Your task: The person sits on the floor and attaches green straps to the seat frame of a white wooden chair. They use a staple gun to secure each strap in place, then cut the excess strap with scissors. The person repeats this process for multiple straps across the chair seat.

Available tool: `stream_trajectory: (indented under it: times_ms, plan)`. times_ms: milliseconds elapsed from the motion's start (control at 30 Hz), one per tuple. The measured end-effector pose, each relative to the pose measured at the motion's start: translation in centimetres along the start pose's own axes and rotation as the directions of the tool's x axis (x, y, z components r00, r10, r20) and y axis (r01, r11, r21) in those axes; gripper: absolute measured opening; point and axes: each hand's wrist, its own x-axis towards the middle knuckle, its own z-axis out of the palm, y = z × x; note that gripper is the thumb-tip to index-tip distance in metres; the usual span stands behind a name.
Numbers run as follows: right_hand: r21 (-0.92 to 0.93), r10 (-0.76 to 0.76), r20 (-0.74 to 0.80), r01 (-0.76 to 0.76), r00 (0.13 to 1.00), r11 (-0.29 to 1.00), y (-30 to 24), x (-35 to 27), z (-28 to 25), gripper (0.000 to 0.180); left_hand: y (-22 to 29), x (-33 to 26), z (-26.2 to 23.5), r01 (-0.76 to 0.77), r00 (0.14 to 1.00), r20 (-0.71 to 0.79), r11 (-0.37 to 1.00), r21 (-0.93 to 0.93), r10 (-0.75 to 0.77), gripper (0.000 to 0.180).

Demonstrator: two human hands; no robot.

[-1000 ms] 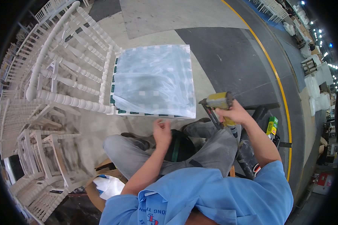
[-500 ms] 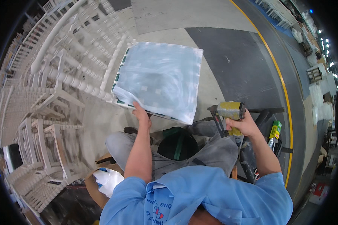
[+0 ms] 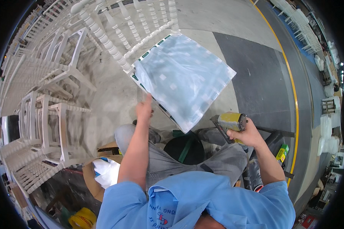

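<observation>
A white chair with a turned-spindle back [image 3: 114, 45] stands in front of me. Its square seat [image 3: 185, 82] is covered by a pale bluish, wrinkled sheet, with green patches showing along the left edge. My left hand [image 3: 144, 110], slightly blurred, is at the seat's near left edge. Its index finger stretches toward the rim and the others are partly bent, holding nothing; whether the fingertip touches the rim I cannot tell. My right hand [image 3: 246, 133] grips a yellow and black nail gun [image 3: 231, 121] by its handle, right of the seat and apart from it.
More white spindle chairs [image 3: 57, 118] crowd the left side. A cardboard box [image 3: 90, 177] with white sheets sits by my left elbow. Between my legs is a round black stool-like top [image 3: 184, 149]. A green and yellow box [image 3: 282, 152] lies beyond my right arm, near a yellow floor line [image 3: 295, 110].
The chair has turned clockwise and its seat has shifted right. My left hand has moved slightly up and its fingers no longer grip the seat edge. The nail gun stays in my right hand.
</observation>
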Motion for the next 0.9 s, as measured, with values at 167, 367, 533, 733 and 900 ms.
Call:
stream_trajectory:
  times_ms: [167,367,533,733,900]
  plan:
    - [-0.188,-0.099,0.076,0.112,0.992,0.976,-2.7,2.2,0.2,0.064,-1.2,-4.7,3.0,-0.153,0.986,-0.055,0.983,0.098,0.159,0.047]
    - [-0.372,-0.249,0.331,0.368,0.91,0.852,-7.2,6.7,2.9,0.068,-1.7,-3.5,2.4,-0.197,0.974,-0.103,0.979,0.054,0.202,0.025]
    - [-0.543,-0.117,0.543,0.454,0.831,0.707,-8.5,13.1,6.4,0.07,-2.3,-3.2,3.3,-0.153,0.984,-0.101,0.988,-0.019,0.15,0.023]
    - [-0.6,-0.007,0.663,0.537,0.748,0.593,-7.5,19.2,9.9,0.07,-3.6,-2.2,3.1,-0.226,0.969,-0.101,0.974,0.002,0.225,0.02]
    - [-0.526,-0.02,0.703,0.539,0.711,0.658,-7.7,20.5,10.7,0.07,-2.9,-2.7,2.9,-0.197,0.973,-0.109,0.977,0.081,0.205,0.019]
